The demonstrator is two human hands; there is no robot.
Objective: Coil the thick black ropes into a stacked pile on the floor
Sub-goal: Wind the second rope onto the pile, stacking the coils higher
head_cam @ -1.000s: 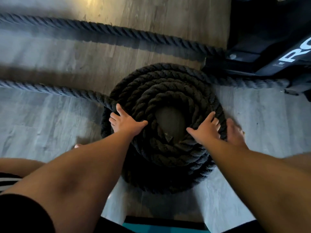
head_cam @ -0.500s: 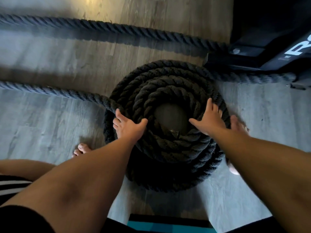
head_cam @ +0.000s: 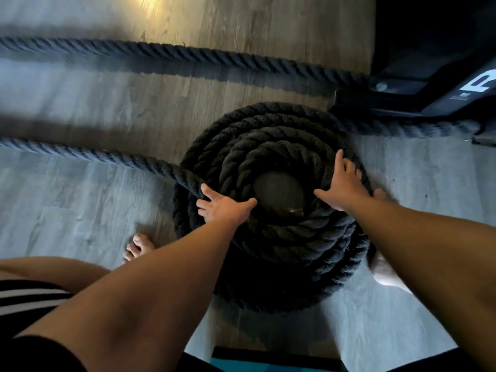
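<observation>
Here the coiled rope pile (head_cam: 271,208) sits on the wood floor (head_cam: 80,210), both hands flat and spread on top, left hand (head_cam: 224,208) and right hand (head_cam: 345,183) gripping nothing. Uneven pressure could topple the upper loops. The loose rope (head_cam: 88,154) runs lengthwise leftward from the pile.

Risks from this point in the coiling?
1. The left hand and right hand only press flat on the coiled pile; its upper turns may slide off.
2. The loose rope feeding in could tug the stack sideways.
3. A bare foot sits close to the pile.
</observation>
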